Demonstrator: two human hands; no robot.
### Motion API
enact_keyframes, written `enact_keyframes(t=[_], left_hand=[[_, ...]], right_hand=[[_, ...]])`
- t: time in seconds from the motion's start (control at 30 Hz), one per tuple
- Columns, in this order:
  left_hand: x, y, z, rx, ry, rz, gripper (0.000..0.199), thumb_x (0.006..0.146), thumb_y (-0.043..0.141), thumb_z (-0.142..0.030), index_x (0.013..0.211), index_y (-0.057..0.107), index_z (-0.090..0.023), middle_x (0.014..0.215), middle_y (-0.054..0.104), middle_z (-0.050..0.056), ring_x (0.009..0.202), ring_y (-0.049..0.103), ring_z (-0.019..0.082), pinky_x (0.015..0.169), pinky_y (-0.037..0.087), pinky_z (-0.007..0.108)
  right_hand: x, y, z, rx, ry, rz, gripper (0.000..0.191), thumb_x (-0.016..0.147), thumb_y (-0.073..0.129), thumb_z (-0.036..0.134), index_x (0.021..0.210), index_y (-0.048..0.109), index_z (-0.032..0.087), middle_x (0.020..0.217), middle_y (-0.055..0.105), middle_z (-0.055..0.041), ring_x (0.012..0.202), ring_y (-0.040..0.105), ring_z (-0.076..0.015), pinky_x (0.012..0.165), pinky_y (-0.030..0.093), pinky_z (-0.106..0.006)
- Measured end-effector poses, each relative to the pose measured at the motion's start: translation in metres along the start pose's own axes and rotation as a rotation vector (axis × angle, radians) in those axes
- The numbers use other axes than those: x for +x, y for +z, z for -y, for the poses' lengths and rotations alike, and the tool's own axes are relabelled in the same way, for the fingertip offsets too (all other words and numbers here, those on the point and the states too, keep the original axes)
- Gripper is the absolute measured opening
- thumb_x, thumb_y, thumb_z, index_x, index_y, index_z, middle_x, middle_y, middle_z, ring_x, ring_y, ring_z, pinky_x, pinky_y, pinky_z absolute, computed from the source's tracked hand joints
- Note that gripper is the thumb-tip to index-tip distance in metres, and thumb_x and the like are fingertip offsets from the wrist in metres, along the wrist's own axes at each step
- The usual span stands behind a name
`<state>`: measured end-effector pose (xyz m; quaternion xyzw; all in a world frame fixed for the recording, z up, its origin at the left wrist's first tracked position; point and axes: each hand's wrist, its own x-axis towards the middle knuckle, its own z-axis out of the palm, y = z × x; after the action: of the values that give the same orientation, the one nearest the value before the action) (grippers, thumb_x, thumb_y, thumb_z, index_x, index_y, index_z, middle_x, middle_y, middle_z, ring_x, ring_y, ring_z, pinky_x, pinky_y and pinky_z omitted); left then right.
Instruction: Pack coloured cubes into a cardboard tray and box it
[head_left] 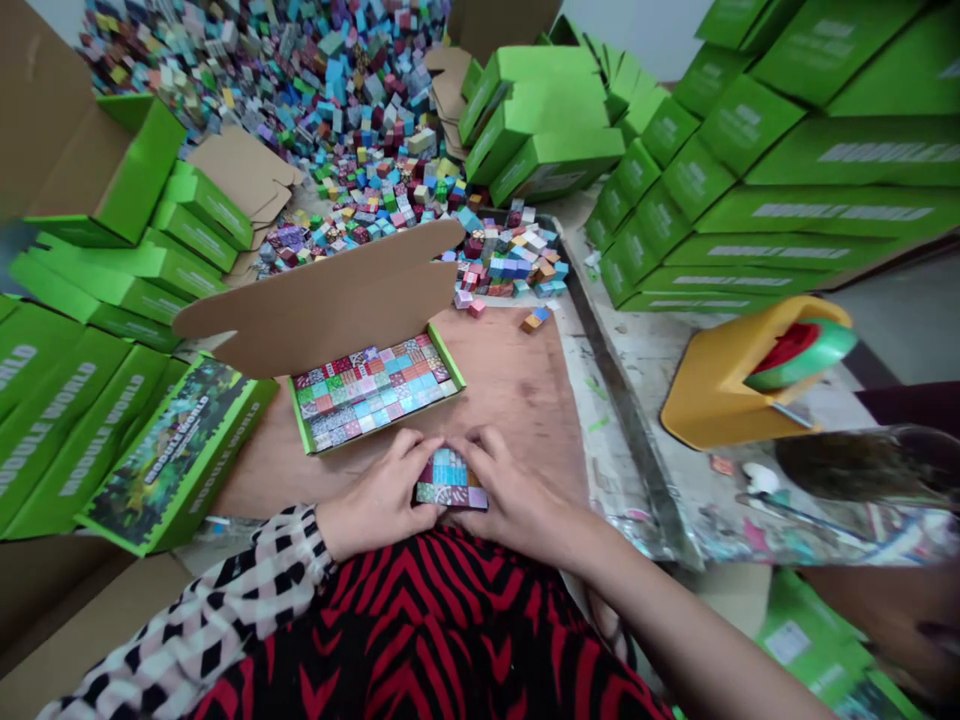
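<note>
Between my two hands is a small block of patterned cubes (pixel 451 477), in light blue, dark red, green and lilac. My left hand (pixel 386 490) grips its left side, and my right hand (pixel 510 492) grips its right side. Just beyond them lies an open green-edged box (pixel 306 430), its brown cardboard lid (pixel 337 300) raised at the back. Rows of small coloured cubes (pixel 379 390) fill the box. Both hands are near the table's front edge, close to my body, and do not touch the box.
Loose cubes (pixel 322 90) are heaped at the back, some inside a metal-edged tray (pixel 600 340). Green boxes stand at the left (pixel 180 440) and are stacked at the right (pixel 795 220). A yellow container (pixel 705 385) and a dark object sit on the right. Two cubes (pixel 535 319) lie on the board.
</note>
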<state>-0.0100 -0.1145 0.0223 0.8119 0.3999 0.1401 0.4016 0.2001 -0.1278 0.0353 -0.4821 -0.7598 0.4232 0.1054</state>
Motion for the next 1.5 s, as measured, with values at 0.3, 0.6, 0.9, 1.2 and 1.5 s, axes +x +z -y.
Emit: enact_keyframes(t=[0.3, 0.6, 0.9, 1.2, 1.5], left_hand=[[-0.002, -0.005, -0.001, -0.084, -0.036, -0.010, 0.065, 0.075, 0.068, -0.029, 0.130, 0.036, -0.020, 0.119, 0.044, 0.010, 0.110, 0.050, 0.026, 0.096, 0.047, 0.047], [-0.008, -0.009, 0.001, -0.080, -0.047, -0.005, 0.078, 0.071, 0.070, -0.024, 0.137, 0.029, -0.023, 0.128, 0.037, 0.012, 0.113, 0.048, 0.028, 0.092, 0.049, 0.048], [-0.007, -0.008, -0.005, -0.096, -0.061, -0.015, 0.070, 0.073, 0.061, -0.014, 0.136, 0.031, -0.023, 0.125, 0.045, 0.009, 0.111, 0.049, 0.025, 0.093, 0.048, 0.045], [-0.008, -0.005, -0.001, -0.095, 0.010, -0.020, 0.069, 0.073, 0.055, -0.007, 0.136, 0.032, -0.023, 0.125, 0.048, 0.010, 0.114, 0.048, 0.024, 0.098, 0.044, 0.046], [-0.010, -0.004, 0.001, -0.088, 0.048, -0.042, 0.076, 0.073, 0.056, -0.007, 0.141, 0.026, -0.024, 0.132, 0.046, 0.012, 0.121, 0.046, 0.026, 0.100, 0.043, 0.047]], right_hand=[[0.006, -0.005, 0.003, -0.060, -0.037, 0.036, 0.064, 0.078, 0.066, 0.035, 0.136, 0.042, 0.024, 0.120, 0.043, -0.0109, 0.099, 0.056, -0.0238, 0.087, 0.050, -0.041], [-0.005, -0.032, 0.006, -0.121, 0.143, 0.112, 0.080, 0.068, 0.075, 0.041, 0.139, 0.040, 0.027, 0.127, 0.041, -0.0110, 0.099, 0.057, -0.0269, 0.083, 0.051, -0.041], [0.004, -0.006, 0.001, 0.007, -0.005, 0.062, 0.062, 0.077, 0.068, 0.034, 0.133, 0.043, 0.027, 0.115, 0.039, -0.0068, 0.097, 0.053, -0.0200, 0.086, 0.048, -0.038], [-0.001, 0.007, 0.005, -0.122, 0.028, -0.053, 0.050, 0.079, 0.063, 0.036, 0.125, 0.048, 0.023, 0.105, 0.045, -0.0053, 0.087, 0.055, -0.0187, 0.072, 0.048, -0.034], [0.002, 0.012, 0.012, -0.288, 0.091, -0.043, 0.049, 0.079, 0.061, 0.036, 0.124, 0.049, 0.021, 0.106, 0.047, -0.0060, 0.079, 0.057, -0.0178, 0.064, 0.045, -0.030]])
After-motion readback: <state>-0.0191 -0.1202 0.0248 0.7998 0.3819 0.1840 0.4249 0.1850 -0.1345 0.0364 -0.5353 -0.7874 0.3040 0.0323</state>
